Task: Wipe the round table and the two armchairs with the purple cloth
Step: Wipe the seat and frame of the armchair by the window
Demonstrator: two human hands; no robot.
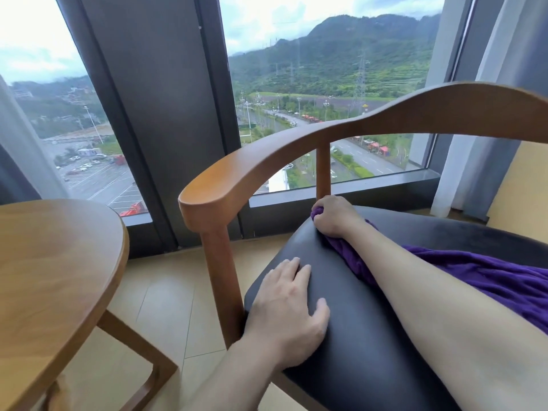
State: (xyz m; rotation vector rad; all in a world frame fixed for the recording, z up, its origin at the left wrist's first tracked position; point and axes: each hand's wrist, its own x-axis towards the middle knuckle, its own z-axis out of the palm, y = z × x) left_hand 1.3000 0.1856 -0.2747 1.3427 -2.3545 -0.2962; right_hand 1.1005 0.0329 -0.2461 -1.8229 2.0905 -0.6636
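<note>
Right hand [333,216] clenched on bunched cloth [462,271] at far edge of armchair [370,336] seat, beside the back post. Cloth trails back along seat under right forearm. Left hand [289,304] flat, fingers spread, on seat's near-left edge. Bench [56,262] at left, apart from armchair.

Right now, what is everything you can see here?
armchair: one, brown wood frame, centre and right, by the window
seat: one, black, on the armchair
round table: one, light wood, left
purple cloth: one, trailing across the seat from the right hand
window: large, dark frame, behind, showing green hills and a road
curtains: pale, at both edges
floor: beige tiles
left hand: flat on the seat's front
right hand: bunches the cloth at the seat's back
</note>
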